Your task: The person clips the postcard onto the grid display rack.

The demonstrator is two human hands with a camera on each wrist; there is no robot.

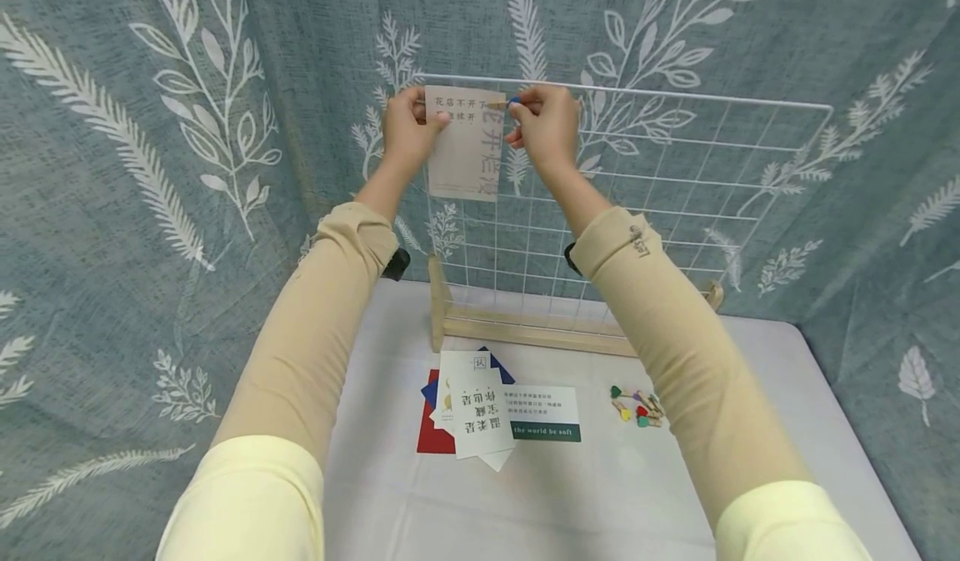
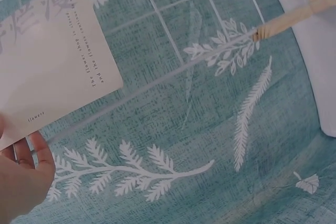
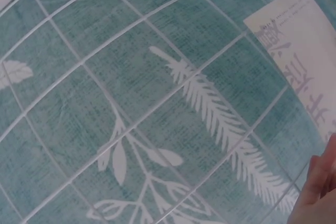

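A cream card (image 1: 461,161) with printed characters is held against the upper left of a white wire grid rack (image 1: 660,94). My left hand (image 1: 407,133) pinches the card by its upper left edge, the thumb on its front. At the card's upper right corner, my right hand (image 1: 551,127) pinches a small wooden clip with a blue top (image 1: 513,102). The clip's tip meets the card; whether it bites the wire as well, I cannot tell. In the left wrist view the card (image 2: 58,72) covers the grid behind it. The clip is out of sight in the right wrist view.
On the white table (image 1: 420,511) below lies an overlapping pile of cards (image 1: 480,428), with a green and white card (image 1: 547,428) beside it. Several small clips with coloured tops (image 1: 641,411) lie farther right. A wooden base (image 1: 525,333) supports the rack; a patterned curtain (image 1: 97,294) hangs behind.
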